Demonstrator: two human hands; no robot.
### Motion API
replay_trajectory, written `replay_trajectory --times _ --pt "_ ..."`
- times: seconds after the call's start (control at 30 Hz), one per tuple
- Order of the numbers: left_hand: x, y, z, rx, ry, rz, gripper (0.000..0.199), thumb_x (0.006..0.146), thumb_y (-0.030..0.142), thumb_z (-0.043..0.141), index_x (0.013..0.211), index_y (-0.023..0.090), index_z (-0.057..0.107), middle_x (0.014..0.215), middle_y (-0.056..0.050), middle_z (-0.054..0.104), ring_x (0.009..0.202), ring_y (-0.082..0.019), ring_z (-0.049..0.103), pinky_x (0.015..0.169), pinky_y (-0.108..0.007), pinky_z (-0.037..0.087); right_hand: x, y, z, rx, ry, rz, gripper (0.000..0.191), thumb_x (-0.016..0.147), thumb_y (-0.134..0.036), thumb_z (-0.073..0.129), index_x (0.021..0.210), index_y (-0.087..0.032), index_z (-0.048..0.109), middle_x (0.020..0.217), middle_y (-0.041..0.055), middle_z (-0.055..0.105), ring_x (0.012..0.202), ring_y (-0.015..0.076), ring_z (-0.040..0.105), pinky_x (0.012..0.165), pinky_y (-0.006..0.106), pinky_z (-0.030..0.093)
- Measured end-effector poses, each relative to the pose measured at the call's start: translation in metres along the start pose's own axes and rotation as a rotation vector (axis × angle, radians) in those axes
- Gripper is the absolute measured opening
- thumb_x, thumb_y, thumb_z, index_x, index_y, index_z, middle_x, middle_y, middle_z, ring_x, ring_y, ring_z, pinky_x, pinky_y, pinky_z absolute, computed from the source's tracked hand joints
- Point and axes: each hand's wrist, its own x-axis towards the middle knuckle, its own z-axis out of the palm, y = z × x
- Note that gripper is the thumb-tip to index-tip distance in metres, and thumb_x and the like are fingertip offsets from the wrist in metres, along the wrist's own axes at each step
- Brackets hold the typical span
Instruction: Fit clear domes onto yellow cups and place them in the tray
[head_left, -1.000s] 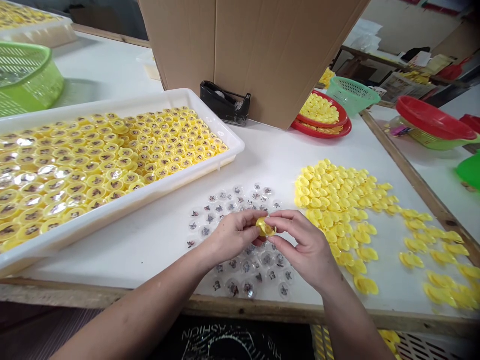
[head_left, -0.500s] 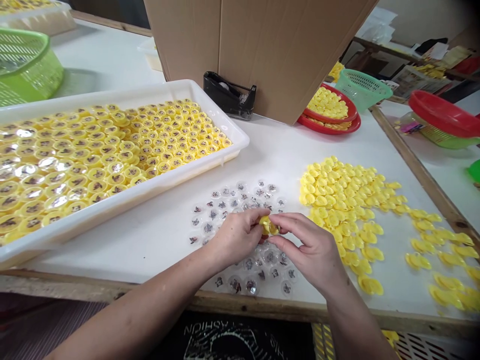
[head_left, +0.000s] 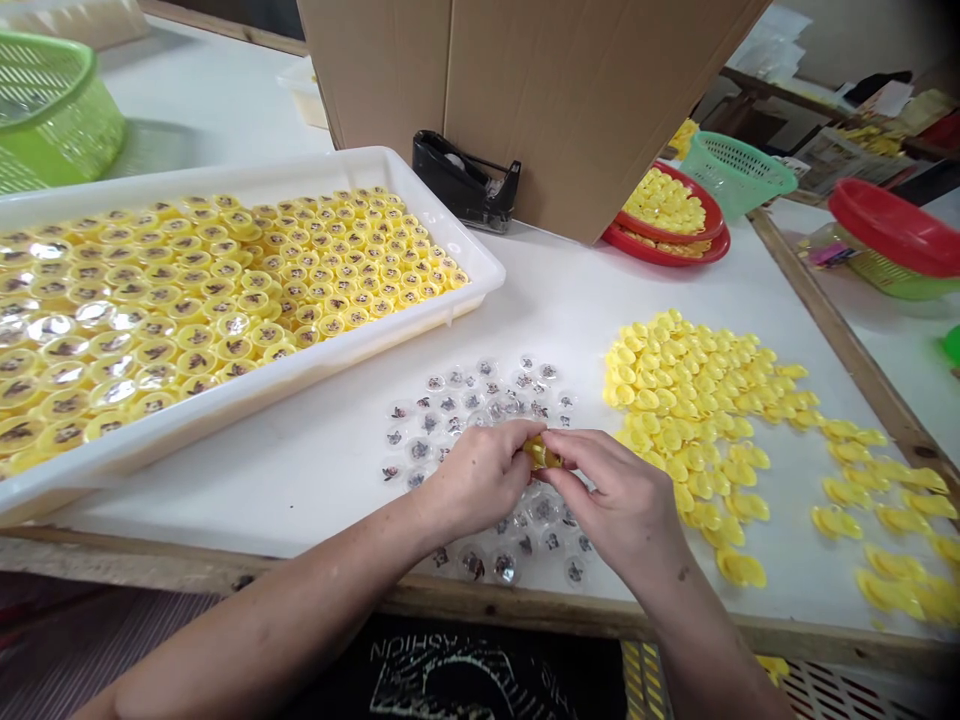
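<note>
Between the fingertips of both hands is a small round yellow plastic piece (head_left: 541, 454), largely covered by the fingers. My left hand (head_left: 487, 474) grips it from the left, and my right hand (head_left: 616, 486) pinches it from the right. Whether a clear disc is pressed against it I cannot tell. Under and around the hands lie many clear round discs (head_left: 420, 450) with small printed pictures. Beyond my right hand spreads a heap of loose yellow plastic pieces (head_left: 675, 380).
A white tray (head_left: 450, 305) full of yellow pieces with pictures stands at left. Behind it are a black tape dispenser (head_left: 466, 185) and a large cardboard box (head_left: 517, 100). Red plates (head_left: 720, 245), a pale green basket (head_left: 739, 170) and a bright green basket (head_left: 75, 130) stand farther out.
Both hands remain together around the yellow piece, with the fingers now closer over it and less of it showing. The whole view has shifted slightly.
</note>
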Motion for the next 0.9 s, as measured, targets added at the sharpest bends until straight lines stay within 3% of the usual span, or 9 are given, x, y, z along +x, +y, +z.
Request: replay_trajectory --times 0.2,0.37,0.53,0.73,0.9 --pt "0.003 -0.007 0.004 -0.262 -0.017 -0.147 0.025 0.08 0.029 0.059 0.101 0.016 0.06 0.086 -0.006 0.066 0.076 -0.017 0.06 0.065 -0.03 0.047 -0.004 0.0 0.007 0.026 0.049 0.012 0.022 0.082 -0.011 0.055 0.097 -0.022 0.066 0.09 0.0047 0.069 0.081 0.0183 0.065 0.073 0.033 0.056" --pt "0.005 -0.012 0.008 -0.574 0.002 -0.135 0.033 0.077 0.025 0.065 0.105 0.014 0.052 0.093 -0.008 0.066 0.082 -0.016 0.061 0.073 -0.03 0.05 -0.01 0.011 0.004 0.325 0.085 0.269 0.035 0.076 -0.024 0.069 0.11 -0.025 0.061 0.097 0.0045 0.062 0.078 0.0164 0.062 0.069 0.031 0.056" --pt "0.004 -0.013 0.007 -0.531 0.005 -0.037 0.029 0.077 0.029 0.067 0.101 0.015 0.058 0.096 -0.007 0.065 0.085 -0.016 0.061 0.078 -0.031 0.05 -0.013 0.017 0.009 0.683 0.006 0.397 0.022 0.081 -0.025 0.063 0.103 -0.022 0.062 0.098 0.0046 0.065 0.083 0.0165 0.064 0.073 0.031 0.055" --pt "0.002 -0.015 0.003 -0.257 0.073 -0.042 0.026 0.08 0.034 0.063 0.1 0.017 0.061 0.092 -0.007 0.067 0.084 -0.018 0.061 0.075 -0.031 0.05 -0.01 0.008 0.02 0.657 0.101 0.355 0.013 0.082 -0.027 0.062 0.093 -0.02 0.064 0.089 0.0039 0.067 0.08 0.0169 0.064 0.073 0.031 0.054" --pt "0.0 -0.008 0.003 -0.123 0.138 -0.052 0.018 0.078 0.026 0.063 0.095 0.018 0.064 0.087 -0.004 0.068 0.079 -0.018 0.062 0.071 -0.029 0.049 -0.011 0.011 0.026 0.719 0.096 0.458 0.018 0.08 -0.031 0.064 0.094 -0.019 0.065 0.086 0.004 0.07 0.077 0.0179 0.065 0.071 0.029 0.055"
